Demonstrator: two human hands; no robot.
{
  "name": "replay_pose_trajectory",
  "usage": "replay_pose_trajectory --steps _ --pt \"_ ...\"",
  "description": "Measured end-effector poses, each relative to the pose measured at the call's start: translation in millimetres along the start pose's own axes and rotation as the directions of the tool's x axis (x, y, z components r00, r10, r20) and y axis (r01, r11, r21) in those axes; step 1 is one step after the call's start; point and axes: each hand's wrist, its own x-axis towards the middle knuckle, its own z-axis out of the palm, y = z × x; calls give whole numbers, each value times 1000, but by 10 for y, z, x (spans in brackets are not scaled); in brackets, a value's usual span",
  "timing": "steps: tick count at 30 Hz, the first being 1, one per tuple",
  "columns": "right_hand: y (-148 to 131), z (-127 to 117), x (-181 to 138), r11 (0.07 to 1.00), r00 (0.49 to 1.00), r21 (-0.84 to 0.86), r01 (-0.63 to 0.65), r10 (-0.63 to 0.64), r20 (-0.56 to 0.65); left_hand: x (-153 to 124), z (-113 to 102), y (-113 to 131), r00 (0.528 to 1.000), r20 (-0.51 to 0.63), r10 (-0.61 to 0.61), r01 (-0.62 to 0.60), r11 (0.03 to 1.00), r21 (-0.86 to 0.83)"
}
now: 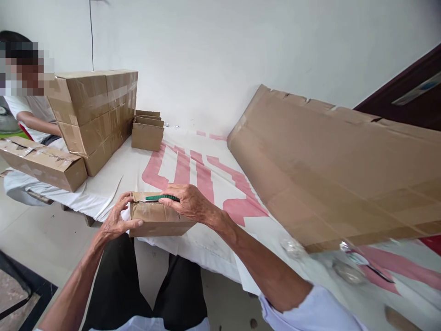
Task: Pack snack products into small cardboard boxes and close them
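A small cardboard box lies at the front edge of the cloth-covered table, right before my lap. My left hand holds its left end, fingertips on the top edge and thumb along the front side. In my right hand is a green utility knife, its tip pointing left. The knife lies low over the taped top seam of the box, near the left end. Whether the blade is in the tape is too small to tell.
Stacked taped boxes stand at the left, with one long box before them and a person behind. Folded cardboard pieces are beside the stack. A large cardboard sheet leans at the right, near clear tape rolls.
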Motion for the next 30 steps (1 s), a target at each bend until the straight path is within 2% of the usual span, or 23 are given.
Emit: replay_pose_trajectory --steps 4,8,11,14,18,21,23,25,28,30 --pt "-44 -23 107 985 990 -172 -6 30 138 -7 11 7 1000 4 -1 1 1000 0" --pt "-148 -59 234 956 969 -290 -45 112 219 -16 14 -4 1000 5 -2 2 1000 10" --pt "-177 -120 288 932 949 -361 -28 138 282 -10 -5 -25 1000 -2 -4 4 1000 26" --pt "-124 -223 244 894 933 -448 -4 165 321 2 -40 -23 1000 0 -14 14 998 53" --pt "50 -439 8 839 908 -543 -37 255 332 15 -60 17 1000 17 -14 12 996 86" --pt "229 -642 -276 838 915 -532 -116 299 271 32 -62 32 1000 26 -1 -1 996 94" --pt "372 -726 -509 847 928 -488 -211 331 173 47 -87 31 1000 16 0 -2 996 92" --pt "525 -686 -765 860 928 -390 -328 371 39 60 -135 28 1000 14 2 -4 996 89" --pt "737 -324 -1126 848 859 -151 -509 489 -148 69 -221 35 999 38 6 -9 997 83" --pt "842 35 -1295 806 792 14 -592 585 -179 64 -262 46 999 53 7 -11 997 78"
